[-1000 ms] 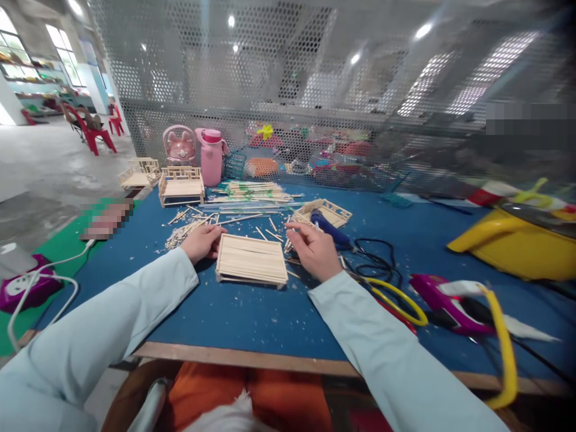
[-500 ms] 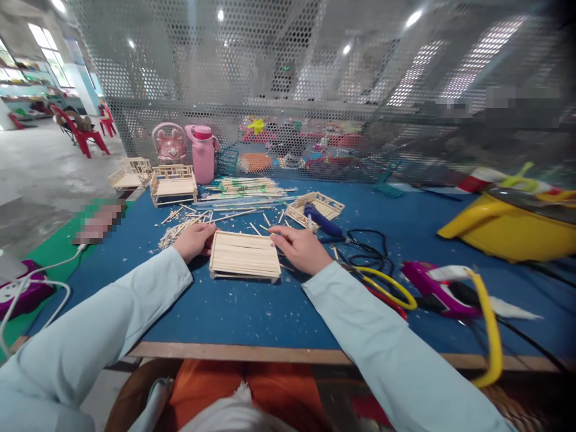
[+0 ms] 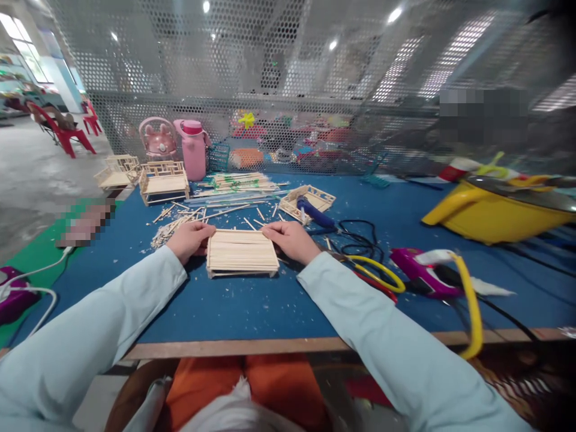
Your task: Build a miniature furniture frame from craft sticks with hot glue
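Note:
A miniature wooden bed [image 3: 243,253] built of pale sticks stands just above or on the blue tabletop, its slatted top facing up and short legs at the front. My left hand [image 3: 188,241] pinches its back left corner, fingers curled behind the edge. At the back right corner my right hand [image 3: 292,241] grips it between thumb and fingers; some fingertips are hidden. Behind it lie loose wooden sticks [image 3: 243,183] and a heap of stick offcuts [image 3: 177,225]. A blue glue gun [image 3: 315,213] rests against another stick-built piece [image 3: 288,205].
Two finished-looking miniature beds [image 3: 164,183] and a pink bottle [image 3: 193,153] stand at the back left. To the right are yellow-and-red-handled pliers [image 3: 380,273], a purple tool [image 3: 425,273] and a yellow container [image 3: 490,213]. Perforated metal mesh [image 3: 270,54] closes off the back.
My right hand has shifted slightly back along the bed's right edge. The camera view has turned a little to the right. Both hands keep holding the bed.

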The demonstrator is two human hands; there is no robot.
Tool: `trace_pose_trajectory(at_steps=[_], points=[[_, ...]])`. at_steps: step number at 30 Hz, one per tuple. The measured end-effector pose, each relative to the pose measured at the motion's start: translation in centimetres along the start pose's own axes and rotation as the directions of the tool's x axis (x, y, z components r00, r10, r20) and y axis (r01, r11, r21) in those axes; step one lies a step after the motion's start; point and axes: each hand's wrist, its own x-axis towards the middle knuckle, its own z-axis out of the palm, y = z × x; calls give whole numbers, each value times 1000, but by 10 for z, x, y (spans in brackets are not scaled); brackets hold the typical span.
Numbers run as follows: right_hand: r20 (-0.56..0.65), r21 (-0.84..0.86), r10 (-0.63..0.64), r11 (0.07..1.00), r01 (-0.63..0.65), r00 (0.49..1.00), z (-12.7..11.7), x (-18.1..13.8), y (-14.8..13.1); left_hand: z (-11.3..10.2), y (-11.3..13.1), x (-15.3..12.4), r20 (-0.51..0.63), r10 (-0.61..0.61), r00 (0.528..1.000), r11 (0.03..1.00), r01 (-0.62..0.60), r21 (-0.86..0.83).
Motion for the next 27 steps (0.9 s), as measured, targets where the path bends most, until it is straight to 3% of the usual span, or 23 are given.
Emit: trace_pose_trajectory(at_steps=[6,13,16,19,21,24,27], points=[[-15,-136,-197,972,193,980,1,1,6,2,-2,-1,42,29,999,998,-31,57],[-26,-166,-243,958,236,970,6,1,5,-1,-6,0,75,121,990,969,-134,207],[-164,-169,-234,964,206,958,-1,1,4,-2,-9,2,91,182,979,923,-202,329],[-358,-149,-204,976,160,911,-13,3,4,-2,-10,3,126,191,974,878,-227,422],[-414,-176,-205,974,143,887,-21,1,1,-4,-8,2,129,216,968,800,-251,544],[-434,-255,-229,959,126,871,-32,-15,-11,-10,2,-3,71,363,929,571,-282,771],[-361,-450,-294,886,110,885,-43,-51,-16,-13,17,-15,58,595,801,347,-322,881]])
